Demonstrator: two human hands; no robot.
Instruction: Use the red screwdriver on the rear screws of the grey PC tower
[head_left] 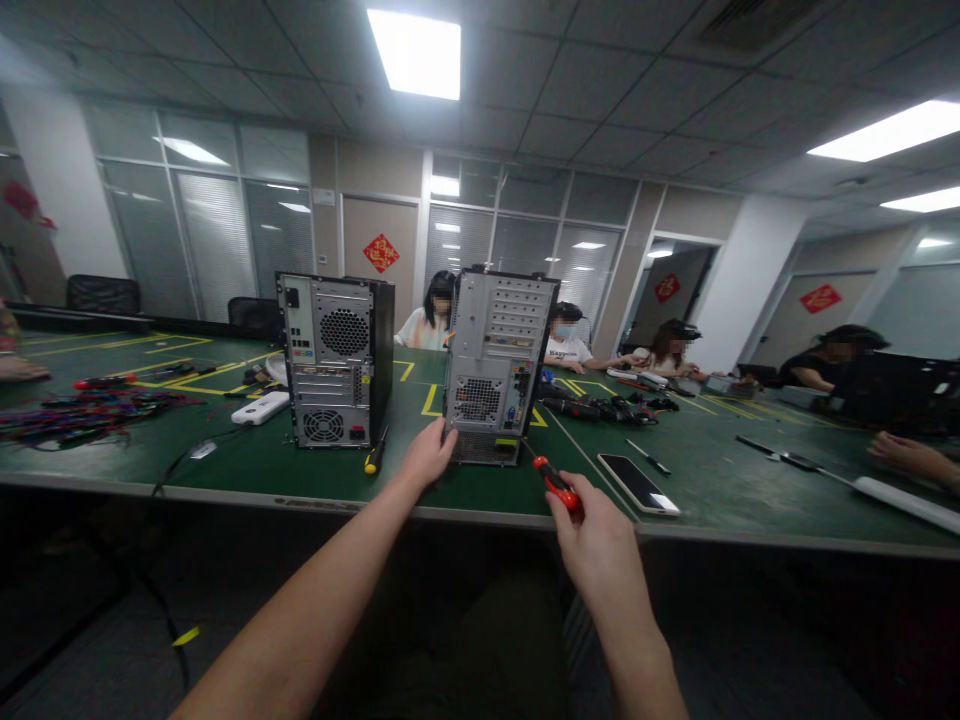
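Observation:
A computer case (499,365) stands upright on the green table, its rear panel facing me. My left hand (430,453) rests against its lower left edge; some fingers are hidden behind the case side. My right hand (596,520) is closed around a red and black screwdriver (557,486), whose tip points at the lower right corner of the case. Whether the tip touches the case is too small to tell. To the left stands a second computer case (326,365), with a yellow and black screwdriver (376,453) beside its base.
A phone (637,484) and a thin tool (648,456) lie right of my right hand. Black cables (600,405) lie behind them. Colourful wires (90,412) and a white power strip (260,408) are at left. Several people sit around the table (465,495).

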